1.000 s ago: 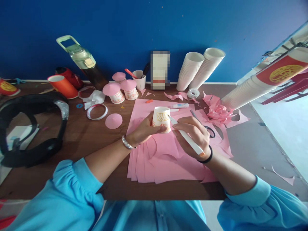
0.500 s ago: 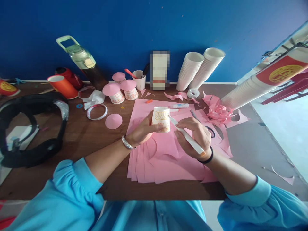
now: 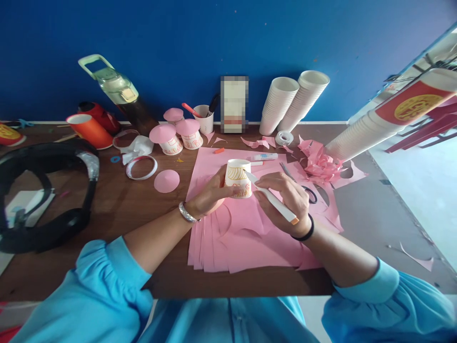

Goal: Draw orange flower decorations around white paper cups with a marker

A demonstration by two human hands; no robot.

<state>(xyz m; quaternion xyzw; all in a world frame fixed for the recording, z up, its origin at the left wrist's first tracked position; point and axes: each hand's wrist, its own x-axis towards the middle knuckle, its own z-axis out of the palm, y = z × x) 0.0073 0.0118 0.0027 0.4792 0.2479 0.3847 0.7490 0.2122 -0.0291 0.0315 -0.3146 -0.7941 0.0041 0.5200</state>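
Observation:
My left hand [image 3: 211, 193] grips a small white paper cup [image 3: 238, 177], held upside down above the pink paper. Yellow curved lines run round the cup's upper part, with red and orange drawing below. In my right hand [image 3: 285, 200] is a white marker [image 3: 274, 204], its tip at the right side of the yellow band. Under both hands lies a stack of pink paper sheets [image 3: 210, 247]. Scissors [image 3: 310, 193] lie partly hidden behind my right hand. A glue stick [image 3: 264, 156] and an orange marker cap [image 3: 219, 151] rest on the paper's far part.
Decorated cups with pink cone tops [image 3: 163, 134] stand at the back, with a loose pink cone [image 3: 166, 181] nearer. Two paper cup stacks [image 3: 279, 105] lean by the wall. Pink scraps [image 3: 319, 159] lie right, a bottle [image 3: 123, 93] and black headgear [image 3: 84, 200] left.
The marker tip has moved left from the cup's right edge onto its yellow band. My left hand still holds the cup in nearly the same place.

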